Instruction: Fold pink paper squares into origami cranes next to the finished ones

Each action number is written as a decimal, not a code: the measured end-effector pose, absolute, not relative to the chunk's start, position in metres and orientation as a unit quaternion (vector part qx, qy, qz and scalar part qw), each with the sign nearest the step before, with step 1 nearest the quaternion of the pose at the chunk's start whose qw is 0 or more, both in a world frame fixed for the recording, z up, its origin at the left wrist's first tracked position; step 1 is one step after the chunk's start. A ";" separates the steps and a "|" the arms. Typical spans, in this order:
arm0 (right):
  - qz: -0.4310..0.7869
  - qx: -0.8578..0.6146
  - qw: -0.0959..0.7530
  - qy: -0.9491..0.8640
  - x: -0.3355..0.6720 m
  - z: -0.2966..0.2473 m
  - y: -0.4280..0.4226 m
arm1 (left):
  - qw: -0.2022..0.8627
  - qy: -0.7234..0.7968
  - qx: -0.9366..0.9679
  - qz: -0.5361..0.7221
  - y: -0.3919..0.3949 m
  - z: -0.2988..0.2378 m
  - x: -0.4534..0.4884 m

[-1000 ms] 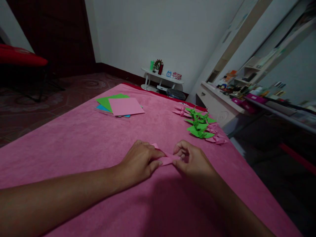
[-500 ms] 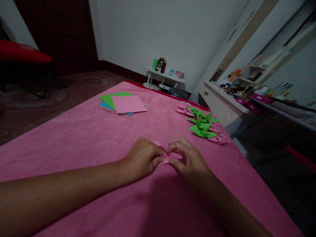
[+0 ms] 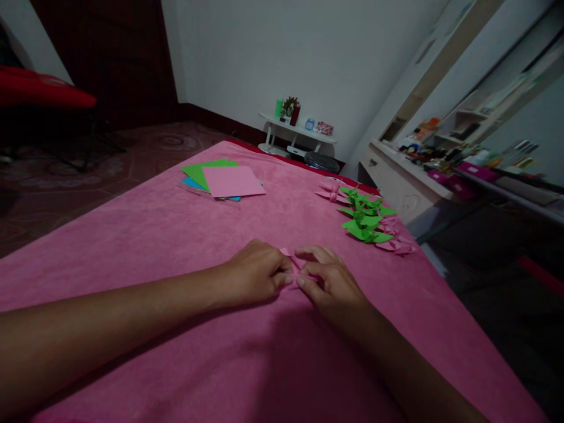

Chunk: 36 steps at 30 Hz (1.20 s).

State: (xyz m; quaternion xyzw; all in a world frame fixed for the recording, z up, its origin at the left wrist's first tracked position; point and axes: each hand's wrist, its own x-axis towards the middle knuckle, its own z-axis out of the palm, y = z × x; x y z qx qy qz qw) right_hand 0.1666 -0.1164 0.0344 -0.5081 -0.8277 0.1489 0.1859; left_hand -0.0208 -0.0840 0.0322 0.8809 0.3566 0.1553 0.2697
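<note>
A small piece of pink origami paper (image 3: 296, 267), partly folded, lies between my hands on the pink cloth (image 3: 176, 341). My left hand (image 3: 259, 271) is closed on its left side, thumb and fingers pinching the edge. On the right side my right hand (image 3: 328, 279) pinches a fold between thumb and index finger, with the other fingers curled above. Much of the paper is hidden by my fingers. Beyond my right hand sit several folded paper cranes, among them a green crane (image 3: 366, 229) and a pink crane (image 3: 332, 192).
A stack of square paper, with a pink sheet (image 3: 232, 181) over a green sheet (image 3: 191, 173) and blue ones, lies at the far left of the cloth. Past the far edge stands a low white shelf (image 3: 304, 130). A cluttered dresser (image 3: 408, 182) is at the right, a red chair (image 3: 44, 88) at the left.
My right thumb and index finger have closed together on the paper's right side, pressing the flap that stood wider before. My left hand keeps its grip. The view has shifted slightly.
</note>
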 end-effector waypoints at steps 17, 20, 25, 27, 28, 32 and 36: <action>0.154 -0.533 0.199 -0.808 0.164 0.029 -0.111 | 0.253 0.395 0.863 0.189 -0.087 0.023 -0.020; 0.195 -0.521 0.220 -0.801 0.166 0.025 -0.111 | 0.279 0.390 0.857 0.190 -0.086 0.021 -0.021; 0.219 -0.518 0.191 -0.804 0.168 0.028 -0.110 | 0.318 0.389 0.844 0.187 -0.084 0.019 -0.023; 0.210 -0.519 0.177 -0.809 0.168 0.031 -0.110 | 0.322 0.391 0.841 0.190 -0.085 0.020 -0.023; 0.205 -0.518 0.172 -0.813 0.167 0.032 -0.111 | 0.322 0.392 0.840 0.192 -0.085 0.020 -0.022; 0.190 -0.524 0.187 -0.809 0.166 0.031 -0.112 | 0.319 0.399 0.837 0.195 -0.086 0.018 -0.022; 0.184 -0.554 0.237 -0.777 0.163 0.023 -0.113 | 0.310 0.400 0.837 0.207 -0.086 0.014 -0.021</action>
